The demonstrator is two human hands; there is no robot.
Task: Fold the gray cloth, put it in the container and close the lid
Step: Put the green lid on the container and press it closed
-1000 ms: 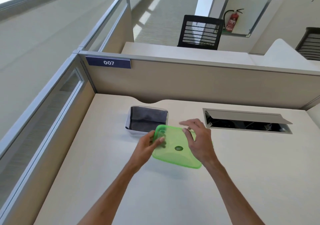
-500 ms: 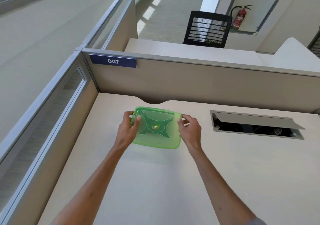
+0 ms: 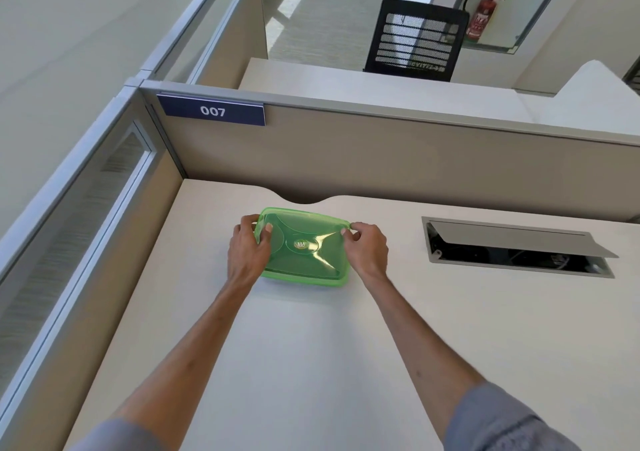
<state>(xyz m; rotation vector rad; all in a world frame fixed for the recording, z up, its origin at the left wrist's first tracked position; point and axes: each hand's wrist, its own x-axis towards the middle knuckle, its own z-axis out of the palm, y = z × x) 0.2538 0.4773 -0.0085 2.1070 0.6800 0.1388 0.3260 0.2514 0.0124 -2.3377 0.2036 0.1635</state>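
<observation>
A translucent green lid [image 3: 304, 248] with a round logo in its middle lies flat over the container on the desk [image 3: 311, 346], covering it entirely. The container and the gray cloth inside it are hidden beneath the lid. My left hand [image 3: 247, 249] grips the lid's left edge, thumb on top. My right hand [image 3: 367, 249] pinches the lid's far right corner, thumb and fingers on the rim.
A cable tray with an open metal flap [image 3: 516, 248] is sunk into the desk to the right. Beige partition walls [image 3: 381, 159] bound the desk at the back and left, with a "007" sign [image 3: 212, 111]. A black chair [image 3: 415, 40] stands beyond.
The lid went from tilted in front of the open container, with the cloth showing, to lying flat over it. Both hands shifted to the lid's left and right edges.
</observation>
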